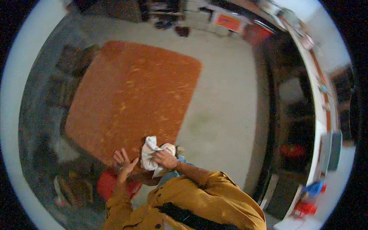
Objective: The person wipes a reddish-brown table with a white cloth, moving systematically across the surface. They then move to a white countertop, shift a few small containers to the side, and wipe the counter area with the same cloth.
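My right hand (166, 159) has hold of a crumpled white cloth (149, 156), which lies against the near edge of an orange-brown table top (135, 92). Folds of the cloth spread out left of the fingers, and part of it hangs beyond the edge. My left hand (125, 163) is raised at the table's near left side, palm showing and fingers spread, with nothing in it. From this view I cannot tell whether it touches the table. Under my left forearm shows a red object (105, 184), partly hidden and blurred.
Dark chairs or furniture (73, 61) stand along the table's left side. Pale floor (224, 95) runs to the right, up to dark open shelving (293, 115) under a white counter (312, 138). A blue and red item (314, 187) sits on that counter. A red-orange box (228, 22) stands far back.
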{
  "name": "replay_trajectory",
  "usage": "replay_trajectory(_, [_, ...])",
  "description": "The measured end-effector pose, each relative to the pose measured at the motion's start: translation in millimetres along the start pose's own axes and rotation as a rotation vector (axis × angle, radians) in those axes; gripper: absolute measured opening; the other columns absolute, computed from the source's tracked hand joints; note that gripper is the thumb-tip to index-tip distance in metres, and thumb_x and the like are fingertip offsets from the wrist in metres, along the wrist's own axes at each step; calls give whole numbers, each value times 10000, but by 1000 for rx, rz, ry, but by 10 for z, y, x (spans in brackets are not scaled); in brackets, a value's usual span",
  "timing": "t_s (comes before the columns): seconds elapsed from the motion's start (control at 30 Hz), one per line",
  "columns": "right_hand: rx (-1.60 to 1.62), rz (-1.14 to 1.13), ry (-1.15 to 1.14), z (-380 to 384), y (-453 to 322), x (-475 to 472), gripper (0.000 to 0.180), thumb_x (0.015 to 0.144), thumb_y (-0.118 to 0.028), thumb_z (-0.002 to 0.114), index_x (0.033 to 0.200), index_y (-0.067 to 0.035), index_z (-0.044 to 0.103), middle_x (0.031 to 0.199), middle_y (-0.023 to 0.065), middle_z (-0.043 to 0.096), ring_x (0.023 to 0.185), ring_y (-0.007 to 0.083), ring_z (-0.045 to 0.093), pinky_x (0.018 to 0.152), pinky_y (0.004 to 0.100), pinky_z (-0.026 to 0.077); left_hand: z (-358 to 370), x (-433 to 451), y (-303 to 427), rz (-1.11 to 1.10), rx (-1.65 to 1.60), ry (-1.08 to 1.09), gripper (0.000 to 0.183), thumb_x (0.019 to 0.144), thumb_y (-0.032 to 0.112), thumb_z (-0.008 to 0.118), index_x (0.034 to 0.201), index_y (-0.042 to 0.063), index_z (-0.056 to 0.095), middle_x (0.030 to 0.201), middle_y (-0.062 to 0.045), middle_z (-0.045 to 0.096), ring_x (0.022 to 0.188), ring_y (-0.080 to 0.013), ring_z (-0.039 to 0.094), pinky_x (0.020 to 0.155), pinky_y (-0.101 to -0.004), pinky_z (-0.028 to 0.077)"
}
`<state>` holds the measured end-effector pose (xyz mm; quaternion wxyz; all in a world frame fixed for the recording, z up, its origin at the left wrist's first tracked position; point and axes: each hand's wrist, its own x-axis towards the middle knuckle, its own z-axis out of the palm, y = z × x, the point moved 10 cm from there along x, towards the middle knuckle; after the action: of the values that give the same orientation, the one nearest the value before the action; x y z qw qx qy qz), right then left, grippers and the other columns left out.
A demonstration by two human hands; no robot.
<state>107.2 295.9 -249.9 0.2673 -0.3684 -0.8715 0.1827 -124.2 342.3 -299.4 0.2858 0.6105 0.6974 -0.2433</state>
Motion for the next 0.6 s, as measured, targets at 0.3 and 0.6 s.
replay_trajectory(0.3, [615,946,372,513,713,-923,334,747,-50,654,1079,-81,638,1104,160,636,989,301,606,856,382,487,-356,134,-591,-44,-133,60,1052,838,617,581,1507,271,-154,1541,-161,-263,1411,-438,-199,1075,-682,120])
replay_trajectory(0.6, [1249,1109,990,-50,-73,-2525,420,839,-85,629,1249,-44,547,1097,34,617,952,142,588,823,308,503,725,-655,1359,1032,-402,18,805,813,173,684,1469,-6,254,1485,-225,326,1356,-347,352,1059,-403,372])
